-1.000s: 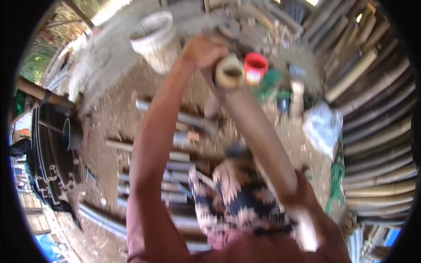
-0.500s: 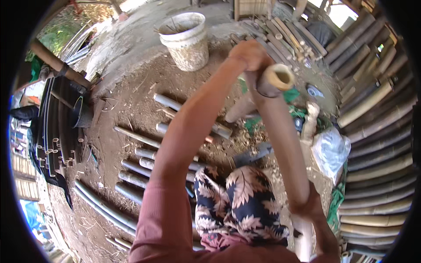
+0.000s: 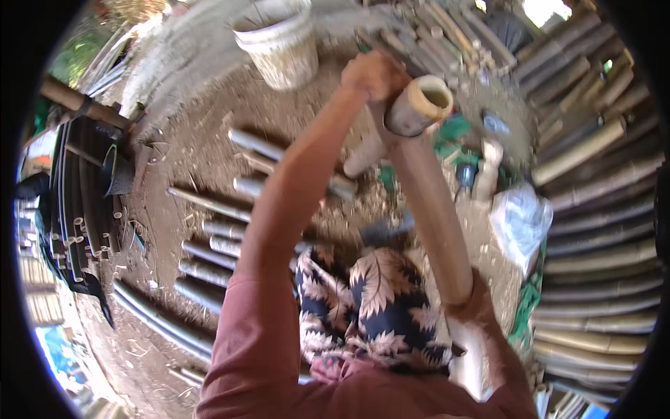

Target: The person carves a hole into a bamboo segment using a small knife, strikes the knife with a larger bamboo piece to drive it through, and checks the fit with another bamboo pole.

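A thick brown bamboo pole (image 3: 429, 209) slants up in front of me, its pale, hollow cut end (image 3: 426, 101) facing up. Near its lower end my right hand (image 3: 469, 290) is wrapped round it, with the fingers partly hidden. At the upper end, just left of the hollow mouth, my left hand (image 3: 375, 75) is closed like a fist. Something dark shows beside that fist, but what it grips is hidden. Under the upper part of the pole, a shorter bamboo piece (image 3: 364, 155) lies at a slant.
Several cut bamboo lengths (image 3: 209, 272) lie on the dirt at left. A stained white bucket (image 3: 283, 56) stands ahead. Stacked bamboo (image 3: 600, 279) lines the right side, with a clear plastic bag (image 3: 520, 220) beside it. Dark poles (image 3: 84, 188) stand bundled at far left.
The whole view has shifted, so the bucket, pole and both hands sit a little higher and further left in the picture. Both grips look the same.
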Available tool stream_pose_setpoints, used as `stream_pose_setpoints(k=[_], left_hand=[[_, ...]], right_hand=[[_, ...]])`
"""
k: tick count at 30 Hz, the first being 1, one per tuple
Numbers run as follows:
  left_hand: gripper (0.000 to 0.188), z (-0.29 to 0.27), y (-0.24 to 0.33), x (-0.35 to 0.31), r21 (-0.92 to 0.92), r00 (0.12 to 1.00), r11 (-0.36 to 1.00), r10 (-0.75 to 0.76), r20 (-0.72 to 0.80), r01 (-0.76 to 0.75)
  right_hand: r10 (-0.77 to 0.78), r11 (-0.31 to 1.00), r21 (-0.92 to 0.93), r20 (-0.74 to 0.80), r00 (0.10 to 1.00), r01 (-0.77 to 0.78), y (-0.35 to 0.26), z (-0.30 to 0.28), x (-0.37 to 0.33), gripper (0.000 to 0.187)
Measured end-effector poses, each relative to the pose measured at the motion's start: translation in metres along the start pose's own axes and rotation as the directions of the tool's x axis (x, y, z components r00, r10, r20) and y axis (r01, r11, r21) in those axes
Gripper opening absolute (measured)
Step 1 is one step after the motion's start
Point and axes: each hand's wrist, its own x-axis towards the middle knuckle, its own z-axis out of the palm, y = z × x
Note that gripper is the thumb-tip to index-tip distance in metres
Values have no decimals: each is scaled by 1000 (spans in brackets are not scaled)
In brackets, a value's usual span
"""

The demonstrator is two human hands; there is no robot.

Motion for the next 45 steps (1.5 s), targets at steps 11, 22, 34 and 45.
stream_pose_setpoints(k=[11, 22, 34, 45], left_hand=[[86, 16, -104, -164, -41, 589, 760, -467, 659, 649], [72, -126, 88, -194, -658, 889, 621, 424, -174, -425], [66, -76, 208, -109, -306, 887, 834, 417, -197, -460], [89, -3, 186, -106, -724, 876, 546, 453, -168, -421]], right_hand=[[-219, 633, 726, 500, 838, -268, 101, -155, 22, 88], [125, 952, 261, 141, 982, -159, 203, 34, 67, 86], [218, 976, -28, 175, 960, -216, 226, 91, 8, 91], [123, 973, -185, -75, 990, -135, 144, 94, 14, 86]])
